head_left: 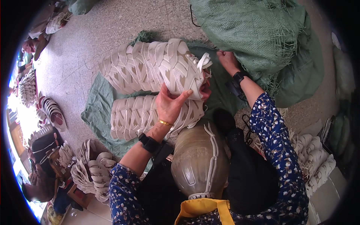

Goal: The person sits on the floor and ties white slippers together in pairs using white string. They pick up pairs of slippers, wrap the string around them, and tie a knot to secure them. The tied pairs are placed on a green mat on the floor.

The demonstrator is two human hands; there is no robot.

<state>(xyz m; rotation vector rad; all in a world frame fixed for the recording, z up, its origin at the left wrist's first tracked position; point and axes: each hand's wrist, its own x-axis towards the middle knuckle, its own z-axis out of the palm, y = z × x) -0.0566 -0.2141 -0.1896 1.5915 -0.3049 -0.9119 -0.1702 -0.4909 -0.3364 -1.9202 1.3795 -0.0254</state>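
Observation:
My left hand (170, 103) grips the near end of a long stack of white shoe uppers (150, 65) with criss-cross straps, which lies across a green woven cloth (93, 107) on the floor. A second, shorter stack of the same uppers (137, 114) lies just below it. My right hand (227, 60) reaches forward and touches the edge of a big green woven sack (258, 35). Both wrists wear black bands, and the left one also has a gold bangle. A large tan shoe sole (197, 161) rests on my lap.
More white uppers are fanned out in piles at the lower left (93, 168) and lower right (317, 157). Finished shoes (52, 112) and other stacks line the left edge. The floor (86, 41) is speckled grey stone.

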